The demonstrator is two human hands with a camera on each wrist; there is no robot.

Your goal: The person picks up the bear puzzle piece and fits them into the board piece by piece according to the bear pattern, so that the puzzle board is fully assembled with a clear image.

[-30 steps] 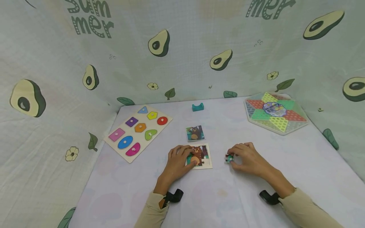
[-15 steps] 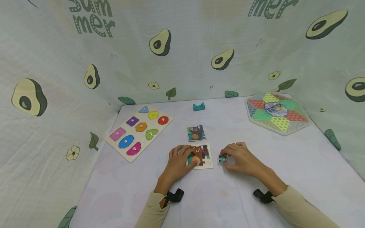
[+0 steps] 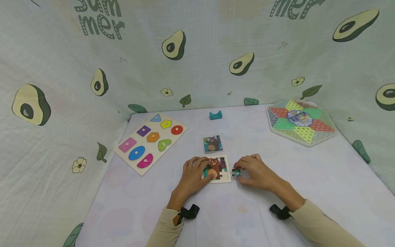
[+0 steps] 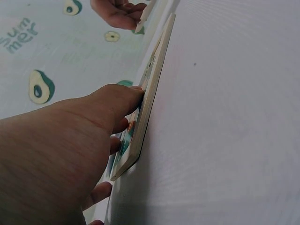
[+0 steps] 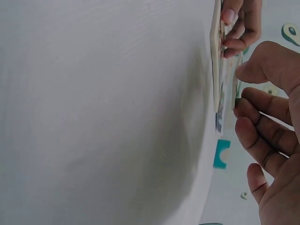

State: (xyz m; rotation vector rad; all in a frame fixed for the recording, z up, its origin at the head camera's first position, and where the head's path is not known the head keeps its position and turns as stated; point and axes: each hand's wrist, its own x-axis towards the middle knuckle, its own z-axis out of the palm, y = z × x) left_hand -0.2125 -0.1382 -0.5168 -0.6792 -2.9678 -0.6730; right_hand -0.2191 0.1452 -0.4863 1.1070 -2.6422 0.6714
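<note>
A wooden jigsaw puzzle (image 3: 228, 177) with a brown bear picture lies flat on the table, its lower right part showing bare board. My left hand (image 3: 192, 175) rests on its left side; the thumb (image 4: 126, 96) presses the top face near the front edge, other fingers reach over the far left. Just right of the board, my right hand (image 3: 254, 172) pinches a small green-and-dark puzzle piece (image 3: 236, 173) between thumb and fingers. In the right wrist view the piece (image 5: 236, 91) appears edge-on, raised off the table, the lower fingers loosely bent.
Behind the puzzle lies a square bear picture (image 3: 213, 144), and farther back a teal notched block (image 3: 215, 115). A shape-peg board (image 3: 145, 139) sits at the left, a hexagonal Chinese checkers board (image 3: 300, 121) at the back right. A printed cloth (image 3: 203, 79) hangs behind.
My right hand has moved left with the puzzle piece, from well right of the board to close beside its right edge. The left hand stays in place on the puzzle.
</note>
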